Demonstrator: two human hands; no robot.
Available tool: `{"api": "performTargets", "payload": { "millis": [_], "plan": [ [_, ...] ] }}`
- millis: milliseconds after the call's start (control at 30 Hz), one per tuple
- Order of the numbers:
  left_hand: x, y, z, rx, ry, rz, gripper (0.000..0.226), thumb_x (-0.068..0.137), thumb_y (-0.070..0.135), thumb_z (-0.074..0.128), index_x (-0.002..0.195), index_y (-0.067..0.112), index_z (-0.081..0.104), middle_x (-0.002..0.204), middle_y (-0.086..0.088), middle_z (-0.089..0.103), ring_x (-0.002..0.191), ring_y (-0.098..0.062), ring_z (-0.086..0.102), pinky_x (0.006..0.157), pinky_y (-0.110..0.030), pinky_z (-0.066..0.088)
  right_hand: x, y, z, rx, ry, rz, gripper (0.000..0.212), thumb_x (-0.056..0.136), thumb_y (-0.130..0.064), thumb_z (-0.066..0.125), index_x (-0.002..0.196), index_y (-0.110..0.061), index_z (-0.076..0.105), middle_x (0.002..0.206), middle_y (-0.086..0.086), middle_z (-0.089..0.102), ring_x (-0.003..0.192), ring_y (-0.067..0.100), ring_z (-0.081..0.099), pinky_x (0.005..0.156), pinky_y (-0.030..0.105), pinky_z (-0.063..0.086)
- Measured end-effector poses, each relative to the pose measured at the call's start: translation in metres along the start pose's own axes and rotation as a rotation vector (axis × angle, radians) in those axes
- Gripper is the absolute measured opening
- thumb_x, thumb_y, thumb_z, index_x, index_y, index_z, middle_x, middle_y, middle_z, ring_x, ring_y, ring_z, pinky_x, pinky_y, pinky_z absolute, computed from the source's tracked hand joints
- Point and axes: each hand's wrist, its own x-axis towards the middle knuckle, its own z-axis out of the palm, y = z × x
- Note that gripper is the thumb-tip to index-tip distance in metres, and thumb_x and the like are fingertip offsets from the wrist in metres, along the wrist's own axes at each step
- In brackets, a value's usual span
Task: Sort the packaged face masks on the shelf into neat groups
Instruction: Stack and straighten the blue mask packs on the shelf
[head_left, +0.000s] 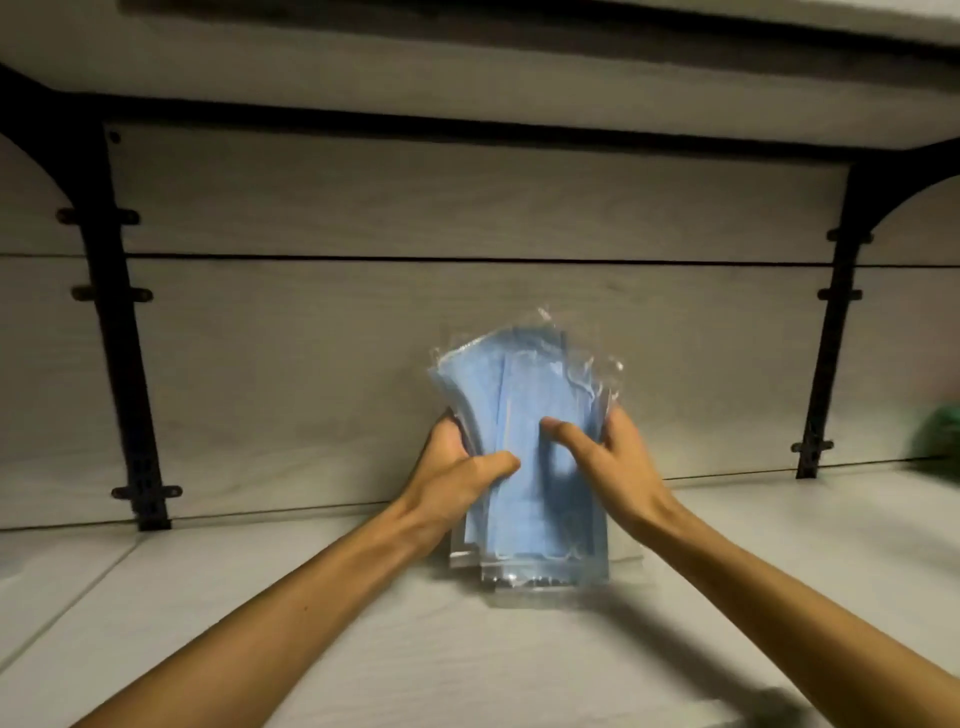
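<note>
Both my forearms reached forward and up from the lower corners of the view, converging on a stack of packaged face masks (524, 447) that I held upright in the middle of the shelf (311, 597). My left hand (457, 467) gripped the stack's left edge: the thumb curled across the front of the blue fabric, and the other fingers wrapped round behind, out of sight apart from a fingertip or two showing at the edge. My right hand (597, 452) mirrored it on the right side, with the thumb pressed flat on the front face, pointing toward the left thumb, and the fingers curled behind the right edge, so that both hands were clamped on the same bundle.

The masks were light blue, each in a clear plastic sleeve. The sleeves fanned out a little at the top, where the crinkled plastic ends stood apart. The bottom edges hung unevenly, stepped one below another, just above or resting on the pale wood-grain shelf board; I could not tell whether they touched it.

Behind the stack stood a grey wood-grain back panel (467, 208), and the top of the bundle overlapped it. A black metal bracket (119, 322) ran down the panel on the left and another black bracket (831, 338) on the right, both well apart from my hands. The underside of an upper shelf (467, 62) spanned the top. At the far right edge a blurred green object (937, 436) sat on the shelf, too smeared to identify.
</note>
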Motion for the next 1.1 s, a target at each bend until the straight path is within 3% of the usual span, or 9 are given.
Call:
{"api": "performTargets", "payload": {
  "millis": [133, 233, 333, 533, 700, 767, 867, 967, 1100],
  "plan": [
    [0.006, 0.023, 0.011, -0.063, 0.047, 0.117, 0.060, 0.070, 0.011, 0.084, 0.126, 0.007, 0.063, 0.112, -0.010, 0.076, 0.102, -0.027, 0.074, 0.084, -0.039, 0.061, 0.005, -0.023, -0.009, 0.125, 0.050, -0.221, 0.062, 0.079, -0.040, 0.075, 0.132, -0.051, 0.045, 0.127, -0.030, 0.061, 0.120, -0.005, 0.059, 0.096, 0.016, 0.051],
    [-0.014, 0.006, 0.010, -0.013, 0.069, 0.027, 0.075, 0.064, 0.016, 0.089, 0.131, 0.009, 0.056, 0.122, -0.011, 0.072, 0.110, -0.028, 0.071, 0.096, -0.047, 0.056, -0.017, 0.005, -0.015, 0.060, -0.041, -0.156, 0.069, 0.080, -0.037, 0.077, 0.141, -0.039, 0.044, 0.135, -0.026, 0.059, 0.126, -0.004, 0.055, 0.099, 0.014, 0.047],
    [-0.029, -0.005, 0.011, -0.042, 0.119, -0.092, 0.082, 0.058, 0.018, 0.093, 0.128, 0.009, 0.053, 0.120, -0.012, 0.072, 0.104, -0.027, 0.073, 0.092, -0.050, 0.058, -0.034, 0.028, -0.023, 0.039, -0.109, -0.076, 0.059, 0.081, -0.023, 0.076, 0.132, -0.037, 0.051, 0.124, -0.027, 0.064, 0.115, -0.002, 0.062, 0.091, 0.014, 0.052],
    [-0.028, -0.005, 0.027, -0.065, 0.132, -0.133, 0.047, 0.078, 0.000, 0.082, 0.121, 0.006, 0.064, 0.109, -0.016, 0.076, 0.098, -0.034, 0.074, 0.087, -0.054, 0.060, -0.037, 0.020, -0.016, 0.030, -0.119, -0.076, 0.059, 0.083, -0.008, 0.071, 0.132, -0.032, 0.050, 0.118, -0.027, 0.065, 0.109, -0.005, 0.064, 0.082, 0.010, 0.050],
    [-0.016, 0.005, 0.034, -0.246, 0.302, -0.129, 0.040, 0.080, 0.001, 0.079, 0.119, 0.000, 0.068, 0.107, -0.017, 0.077, 0.094, -0.031, 0.075, 0.078, -0.042, 0.062, -0.041, 0.022, -0.035, 0.076, -0.073, 0.172, 0.092, 0.068, -0.046, 0.083, 0.144, -0.030, 0.036, 0.130, -0.011, 0.059, 0.109, -0.004, 0.063, 0.086, 0.014, 0.051],
    [-0.007, 0.008, 0.039, -0.385, 0.365, -0.200, 0.045, 0.079, 0.008, 0.080, 0.121, -0.002, 0.067, 0.111, -0.020, 0.075, 0.092, -0.031, 0.075, 0.074, -0.038, 0.060, -0.040, 0.026, -0.048, 0.103, -0.096, 0.301, 0.101, 0.060, -0.057, 0.083, 0.146, -0.027, 0.040, 0.132, -0.007, 0.061, 0.115, 0.006, 0.063, 0.098, 0.029, 0.051],
    [0.002, 0.009, 0.060, -0.520, 0.336, -0.331, 0.051, 0.078, 0.020, 0.081, 0.125, 0.003, 0.068, 0.115, -0.019, 0.074, 0.103, -0.037, 0.073, 0.087, -0.045, 0.059, -0.035, 0.036, -0.060, 0.337, -0.228, 0.385, 0.069, 0.072, -0.046, 0.083, 0.130, -0.017, 0.061, 0.120, -0.004, 0.073, 0.109, 0.014, 0.069, 0.098, 0.039, 0.050],
    [0.010, 0.006, 0.089, -0.587, 0.301, -0.365, 0.050, 0.081, 0.021, 0.077, 0.127, 0.003, 0.067, 0.116, -0.018, 0.074, 0.108, -0.040, 0.071, 0.098, -0.053, 0.054, -0.028, 0.049, -0.073, 0.538, -0.128, 0.444, 0.055, 0.074, -0.033, 0.083, 0.116, 0.000, 0.068, 0.103, 0.005, 0.066, 0.092, 0.025, 0.060, 0.087, 0.035, 0.047],
    [0.019, 0.000, 0.127, -0.631, 0.260, -0.400, 0.041, 0.084, 0.022, 0.074, 0.121, 0.005, 0.069, 0.109, -0.017, 0.076, 0.098, -0.038, 0.074, 0.088, -0.049, 0.058, -0.020, 0.066, -0.106, 0.578, -0.113, 0.445, 0.041, 0.086, -0.022, 0.076, 0.119, 0.000, 0.067, 0.100, 0.010, 0.067, 0.092, 0.023, 0.063, 0.079, 0.035, 0.051]
  ]
}}
